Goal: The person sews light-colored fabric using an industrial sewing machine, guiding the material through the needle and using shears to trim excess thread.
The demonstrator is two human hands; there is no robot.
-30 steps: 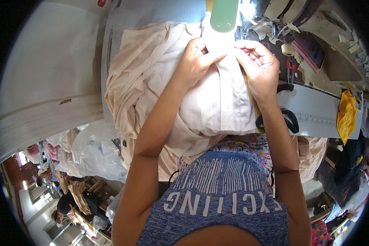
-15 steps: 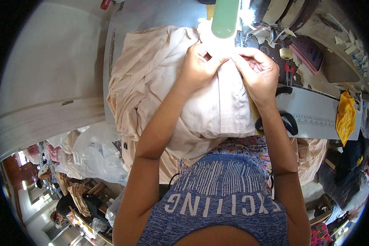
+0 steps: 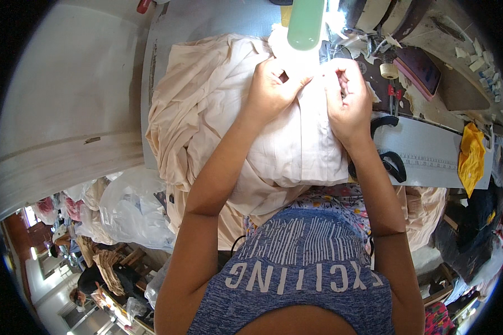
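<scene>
A large cream cloth [image 3: 207, 111] lies bunched and folded over the table, its near end hanging toward my lap. My left hand [image 3: 271, 89] is closed on it, thumb and forefinger pinching the fabric just below the green rounded head [image 3: 305, 25] of what looks like a sewing machine. At the cloth's right edge, my right hand [image 3: 347, 97] has curled fingers, with thumb and forefinger close together by the fabric. Bright glare washes out the cloth between the hands and hides the right fingertips' exact grip. Black-handled scissors [image 3: 395, 167] lie partly under my right forearm.
Right of the hands are a phone in a pink case [image 3: 422, 72], a pale round knob or spool [image 3: 389, 71] and a small red-handled tool [image 3: 394, 92]. Ruler markings [image 3: 430, 161] run along the table; a yellow cloth [image 3: 471, 159] hangs over its edge. Clear plastic bags [image 3: 134, 206] lie left.
My right hand has shifted slightly left and away from me, turning more upright, its thumb and forefinger a little farther from the left fingertips. My left hand stays almost where it was.
</scene>
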